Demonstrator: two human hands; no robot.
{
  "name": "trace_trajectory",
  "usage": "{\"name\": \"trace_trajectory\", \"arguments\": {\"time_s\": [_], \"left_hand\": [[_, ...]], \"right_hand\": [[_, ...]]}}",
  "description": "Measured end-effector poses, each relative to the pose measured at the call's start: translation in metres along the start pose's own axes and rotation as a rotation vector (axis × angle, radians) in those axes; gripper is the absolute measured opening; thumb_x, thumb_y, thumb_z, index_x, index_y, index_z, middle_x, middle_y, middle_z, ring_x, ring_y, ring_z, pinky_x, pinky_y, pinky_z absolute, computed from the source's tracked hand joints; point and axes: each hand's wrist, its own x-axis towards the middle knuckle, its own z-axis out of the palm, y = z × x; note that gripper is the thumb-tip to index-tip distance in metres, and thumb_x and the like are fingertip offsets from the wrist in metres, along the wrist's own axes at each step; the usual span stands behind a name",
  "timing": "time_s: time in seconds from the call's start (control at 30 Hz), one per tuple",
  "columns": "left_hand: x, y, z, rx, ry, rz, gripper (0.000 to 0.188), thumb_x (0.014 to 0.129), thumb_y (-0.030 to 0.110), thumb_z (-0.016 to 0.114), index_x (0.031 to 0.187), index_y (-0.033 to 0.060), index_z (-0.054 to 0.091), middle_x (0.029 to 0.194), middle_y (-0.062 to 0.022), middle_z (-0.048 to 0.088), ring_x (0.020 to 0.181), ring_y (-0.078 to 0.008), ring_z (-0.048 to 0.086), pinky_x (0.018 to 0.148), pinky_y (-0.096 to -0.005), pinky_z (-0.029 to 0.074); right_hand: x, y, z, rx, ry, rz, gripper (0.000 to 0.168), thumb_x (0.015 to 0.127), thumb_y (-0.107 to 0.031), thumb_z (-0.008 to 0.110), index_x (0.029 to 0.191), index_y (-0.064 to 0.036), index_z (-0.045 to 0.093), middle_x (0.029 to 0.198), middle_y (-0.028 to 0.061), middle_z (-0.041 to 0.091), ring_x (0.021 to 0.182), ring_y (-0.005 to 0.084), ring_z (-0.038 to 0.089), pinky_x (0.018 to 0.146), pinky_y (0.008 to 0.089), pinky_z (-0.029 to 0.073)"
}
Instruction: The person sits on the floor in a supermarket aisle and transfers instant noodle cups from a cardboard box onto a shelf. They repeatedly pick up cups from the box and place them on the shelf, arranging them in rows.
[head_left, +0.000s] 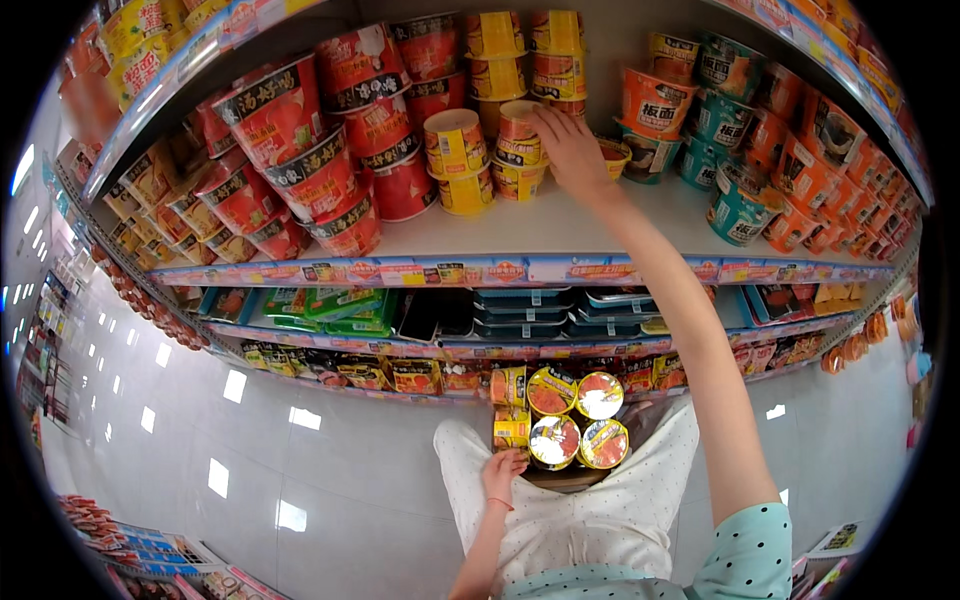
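Note:
On the shelf ahead, my right hand (574, 146) touches an upturned yellow-and-orange instant noodle cup (518, 144). Its fingers lie over the cup's right edge; the thumb is hidden, so I cannot tell whether it grips. That cup sits on another yellow cup (517, 180), beside a similar two-cup stack (457, 161). Low between my knees is a brown open container (566, 480) with several such cups (553, 440), some lids up, others on their sides. My left hand (504, 476) rests by the container's left corner, fingers curled at a cup's end; its hold is unclear.
Red noodle tubs (326, 172) are stacked left; orange and teal tubs (651, 101) stand right. Taller yellow stacks (557, 71) stand behind. A price-label shelf edge (525, 270) runs across. Beneath it lie a dark phone-like object (418, 315), boxed trays (521, 311) and packets (416, 375).

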Motion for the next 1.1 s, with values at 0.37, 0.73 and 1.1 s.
{"name": "trace_trajectory", "arguments": {"time_s": [0.37, 0.73, 1.1], "left_hand": [[0.003, -0.004, 0.001, 0.031, 0.000, -0.047, 0.021, 0.089, 0.015, 0.054, 0.102, -0.0017, 0.056, 0.087, -0.0111, 0.063, 0.074, -0.0176, 0.061, 0.067, -0.0270, 0.052], [0.002, 0.007, 0.010, 0.119, -0.047, -0.079, 0.022, 0.091, 0.018, 0.052, 0.101, -0.0017, 0.054, 0.088, -0.0108, 0.062, 0.075, -0.0150, 0.060, 0.068, -0.0232, 0.049], [0.002, 0.007, 0.011, 0.116, -0.031, -0.088, 0.016, 0.090, 0.010, 0.049, 0.101, -0.0008, 0.055, 0.087, -0.0117, 0.062, 0.076, -0.0170, 0.061, 0.069, -0.0258, 0.050]], "right_hand": [[-0.116, -0.013, -0.104, 1.332, 0.188, 0.398, 0.083, 0.066, -0.015, 0.073, 0.135, 0.003, 0.031, 0.128, 0.0156, 0.046, 0.120, 0.0227, 0.043, 0.098, 0.0330, 0.034], [-0.350, -0.091, -0.070, 1.525, -0.385, 1.639, 0.050, 0.085, -0.043, 0.053, 0.109, 0.001, 0.054, 0.091, 0.0081, 0.063, 0.073, 0.0139, 0.063, 0.062, 0.0259, 0.052], [-0.368, -0.106, -0.066, 1.240, -0.473, 1.582, 0.052, 0.088, -0.039, 0.050, 0.118, 0.003, 0.052, 0.087, 0.0009, 0.055, 0.070, 0.0066, 0.050, 0.060, 0.0216, 0.048]]}}
